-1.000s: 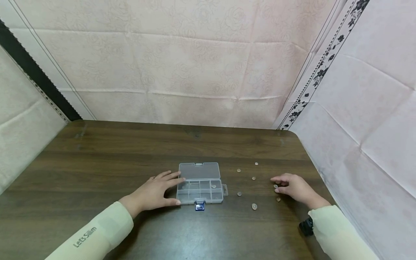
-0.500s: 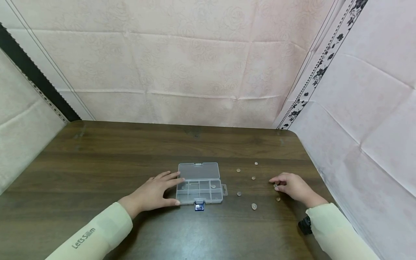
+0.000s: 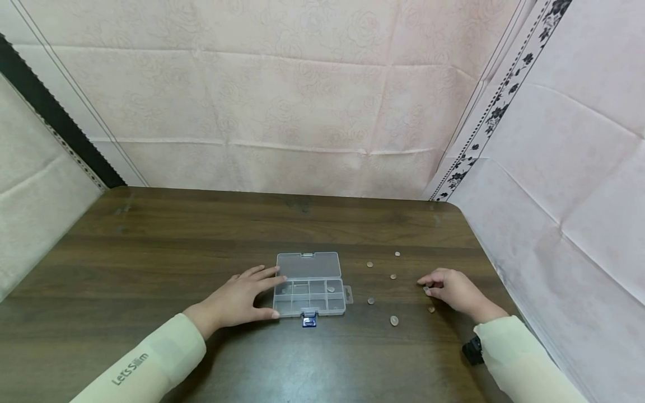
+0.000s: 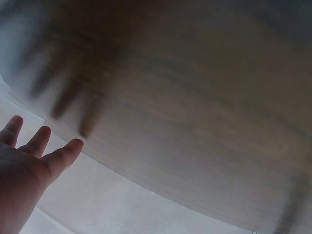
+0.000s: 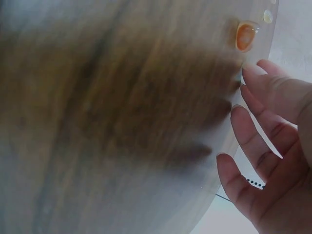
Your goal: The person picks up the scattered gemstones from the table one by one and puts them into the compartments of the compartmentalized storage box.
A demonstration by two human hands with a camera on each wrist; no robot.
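Observation:
A clear plastic compartment box [image 3: 309, 296] lies on the table with its lid [image 3: 308, 265] folded back. Spread fingers of my left hand [image 3: 237, 299] rest against the box's left side, the fingertips over its edge and the thumb at the front corner. At the right, my right hand [image 3: 456, 291] pinches a small translucent button-like piece [image 3: 426, 289] between thumb and fingers, low over the table. Just below it lies a brownish piece [image 3: 431, 309], seen as glossy orange-brown [image 5: 246, 36] in the right wrist view. The pinched piece is hidden there.
Several small pale pieces lie between box and right hand, the largest clear piece [image 3: 394, 321] nearest the front. One piece [image 3: 331, 289] sits in a box compartment. A blue latch [image 3: 309, 320] sticks out in front. Pale patterned cloth [image 3: 302, 112] hangs behind the wooden table [image 3: 201, 224].
My right hand has shifted slightly left, and the small piece at its fingertips has moved and tilted a little with it. The left hand and the box stay put.

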